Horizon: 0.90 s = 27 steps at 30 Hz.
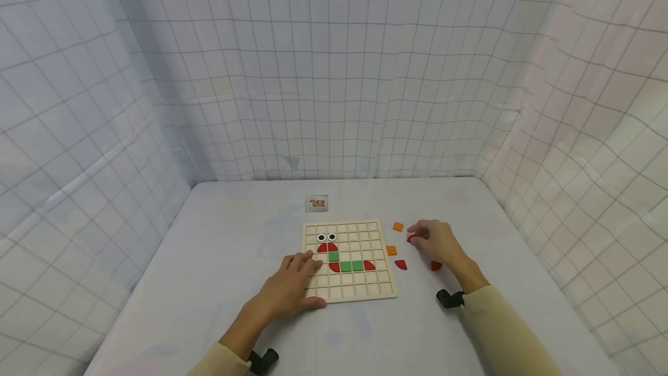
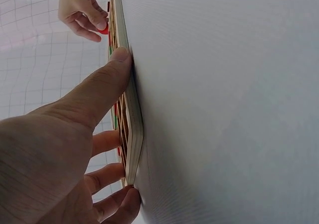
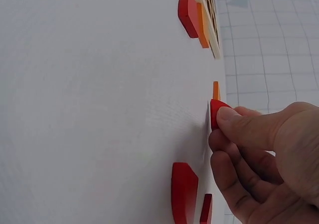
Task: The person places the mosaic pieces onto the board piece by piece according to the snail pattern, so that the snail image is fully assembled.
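A square wooden grid board point(image 1: 355, 292) lies on the table. My left hand point(image 1: 289, 286) rests over its left side with spread fingers, and the thumb point(image 2: 107, 82) touches the near edge. Set in the grid are two eye pieces point(image 1: 321, 238), red quarter-round pieces point(image 1: 369, 266) and green squares point(image 1: 346, 266). Right of the board, my right hand point(image 1: 437, 243) pinches a red quarter-round piece point(image 3: 216, 113) between thumb and finger, low over the table. Close by lie an orange square point(image 1: 398, 226) and a red piece point(image 1: 436, 266), partly covered by the hand.
Against the board's right edge lies another orange square point(image 1: 391, 250), with a loose red quarter-round point(image 1: 400, 264) just below it. A small picture card point(image 1: 316, 203) lies beyond the board. Grid-patterned curtains point(image 1: 334, 103) enclose the table's back and sides.
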Available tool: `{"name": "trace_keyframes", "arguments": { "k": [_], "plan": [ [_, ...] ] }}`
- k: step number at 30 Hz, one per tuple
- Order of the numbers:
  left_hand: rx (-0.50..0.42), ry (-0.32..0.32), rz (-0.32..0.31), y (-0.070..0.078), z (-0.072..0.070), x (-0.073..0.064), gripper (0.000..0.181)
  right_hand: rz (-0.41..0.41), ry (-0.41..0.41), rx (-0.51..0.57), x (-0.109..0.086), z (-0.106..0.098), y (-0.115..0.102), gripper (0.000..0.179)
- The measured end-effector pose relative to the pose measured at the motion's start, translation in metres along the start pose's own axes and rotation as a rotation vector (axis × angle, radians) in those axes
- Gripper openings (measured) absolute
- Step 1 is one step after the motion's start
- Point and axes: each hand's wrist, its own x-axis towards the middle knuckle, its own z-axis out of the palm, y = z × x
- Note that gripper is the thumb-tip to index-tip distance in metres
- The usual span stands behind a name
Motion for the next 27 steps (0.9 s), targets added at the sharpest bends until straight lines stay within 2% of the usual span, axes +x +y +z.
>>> {"name": "trace_keyframes", "arguments": {
  "k": [3,6,13,18,27],
  "plan": [
    [0.001,0.002,0.007,0.0,0.001,0.0,0.091,0.027,0.016,0.02,0.0,0.001,-0.003,0.028],
    [0.0,0.0,0.009,0.0,0.001,0.0,0.091,0.043,0.037,0.035,0.001,0.001,-0.009,0.027],
    [-0.002,0.01,0.01,-0.001,0.002,0.001,0.091,-0.028,0.072,0.072,0.005,0.004,-0.023,0.016],
    [0.001,0.007,0.01,-0.002,0.002,0.001,0.092,-0.063,0.056,0.106,0.007,0.011,-0.034,0.014],
    [-0.014,0.007,0.005,-0.001,0.0,0.0,0.091,-0.066,0.016,0.149,0.014,0.03,-0.059,0.009]
  ]
}}
